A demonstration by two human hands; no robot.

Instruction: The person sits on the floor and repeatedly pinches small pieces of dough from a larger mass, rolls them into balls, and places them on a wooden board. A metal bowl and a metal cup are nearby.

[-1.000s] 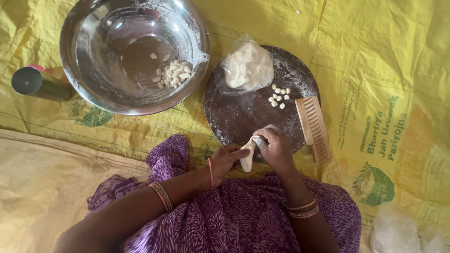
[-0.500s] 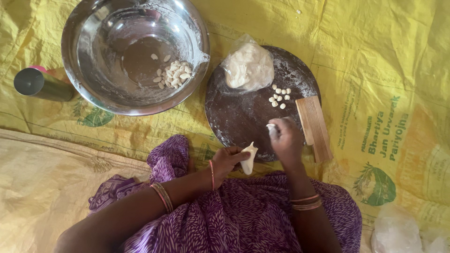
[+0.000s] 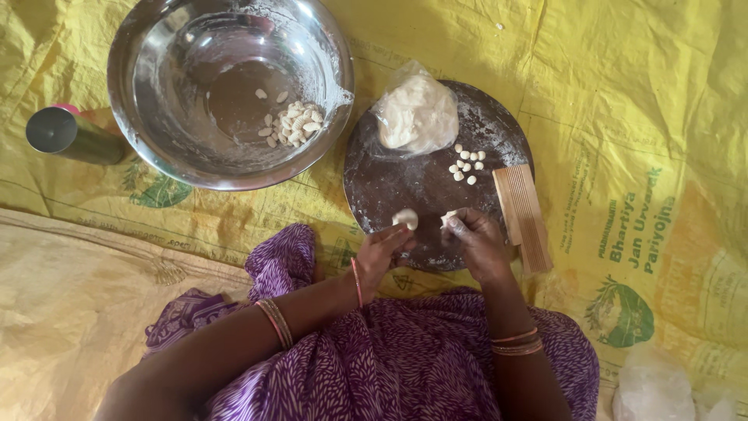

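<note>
My left hand [image 3: 382,251] pinches a pale lump of dough [image 3: 405,218] over the near part of a round dark board [image 3: 405,183]. My right hand [image 3: 475,240] holds a small bit of dough [image 3: 448,218] at its fingertips, just right of the lump. Several small dough pieces [image 3: 466,165] lie on the board's right side. A bigger dough mass in a clear plastic bag [image 3: 417,115] rests at the board's far edge. A ridged wooden block [image 3: 522,214] lies on the board's right rim, next to my right hand.
A large steel bowl [image 3: 230,90] holding several shaped dough pieces [image 3: 292,125] sits at upper left. A metal tumbler [image 3: 66,134] lies left of it. Yellow printed sacking [image 3: 647,156] covers the floor. A plastic bag [image 3: 654,386] lies at lower right.
Both hands have come forward over the board. The right hand went out towards the ridged block, then came back beside the left, and the dough lump is now held over the board.
</note>
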